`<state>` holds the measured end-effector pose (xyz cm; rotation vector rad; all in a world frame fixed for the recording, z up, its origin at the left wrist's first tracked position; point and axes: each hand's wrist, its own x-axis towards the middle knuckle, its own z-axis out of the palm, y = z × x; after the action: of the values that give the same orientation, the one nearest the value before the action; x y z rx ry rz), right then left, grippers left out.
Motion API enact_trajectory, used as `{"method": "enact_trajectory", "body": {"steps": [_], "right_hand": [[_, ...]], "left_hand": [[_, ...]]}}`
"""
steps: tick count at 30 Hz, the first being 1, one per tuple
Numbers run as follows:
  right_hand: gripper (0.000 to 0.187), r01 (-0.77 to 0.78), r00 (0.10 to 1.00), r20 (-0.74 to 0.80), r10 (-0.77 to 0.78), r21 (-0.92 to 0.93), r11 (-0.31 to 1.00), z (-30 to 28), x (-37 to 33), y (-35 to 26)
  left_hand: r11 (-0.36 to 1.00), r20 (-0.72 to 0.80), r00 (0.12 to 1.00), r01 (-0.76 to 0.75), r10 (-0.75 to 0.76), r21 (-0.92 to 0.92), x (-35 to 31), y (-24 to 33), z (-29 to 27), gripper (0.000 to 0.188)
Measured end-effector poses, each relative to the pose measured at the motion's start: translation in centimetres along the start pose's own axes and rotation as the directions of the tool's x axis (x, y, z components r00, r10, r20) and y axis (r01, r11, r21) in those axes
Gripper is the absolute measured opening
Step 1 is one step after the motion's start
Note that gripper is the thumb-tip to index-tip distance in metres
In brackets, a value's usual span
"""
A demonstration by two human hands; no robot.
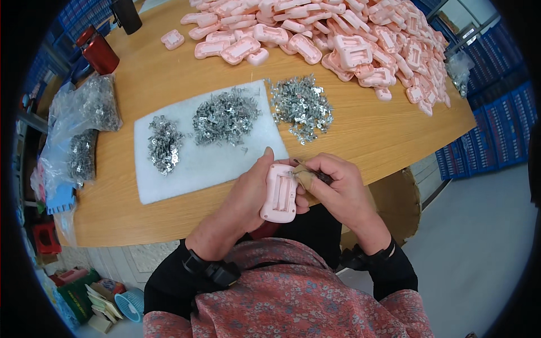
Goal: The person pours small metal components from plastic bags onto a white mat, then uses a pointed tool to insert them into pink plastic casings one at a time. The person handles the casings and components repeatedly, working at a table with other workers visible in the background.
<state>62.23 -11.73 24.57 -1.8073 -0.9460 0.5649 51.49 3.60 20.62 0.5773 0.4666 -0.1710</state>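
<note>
My left hand [245,194] is closed around a pale pink plastic casing [271,201], held above the table's near edge. Its open battery compartment faces up, with long slots and small screw holes at the corners. At the casing's upper right edge is my right hand [342,191], pinching a slim dark tool [325,178] mostly hidden by the fingers. A tan cover wraps the right thumb. Beyond the hands lies a white foam sheet [211,169] bearing a small pile of metal clips [164,147] and a larger metal clip pile [225,117].
Another heap of metal pieces [302,107] lies right of the foam. Many pink casings [352,50] are piled along the far side. Plastic bags of metal parts [84,124], a red flask [98,52] and a dark bottle [126,16] stand left. Blue crates [490,129] are stacked right.
</note>
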Motion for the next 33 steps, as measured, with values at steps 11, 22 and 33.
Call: {"method": "enact_trajectory", "body": {"steps": [11, 22, 33], "right_hand": [[0.015, 0.065, 0.996, -0.046, -0.075, -0.19, 0.98, 0.6, 0.2, 0.0], [0.016, 0.251, 0.951, -0.008, -0.309, -0.564, 0.786, 1.3, -0.2, -0.8], [0.031, 0.151, 0.985, 0.142, -0.099, -0.424, 0.893, 0.6, -1.6, -2.5]], "left_hand": [[0.999, -0.017, 1.0, -0.002, 0.003, 0.034, 0.8, -0.2, 0.0, 0.064], [0.998, -0.093, 0.995, -0.034, 0.039, 0.052, 0.8, -0.4, 0.7, 0.064], [0.995, -0.114, 0.993, 0.003, 0.008, 0.099, 0.7, -0.4, 0.0, 0.063]]}}
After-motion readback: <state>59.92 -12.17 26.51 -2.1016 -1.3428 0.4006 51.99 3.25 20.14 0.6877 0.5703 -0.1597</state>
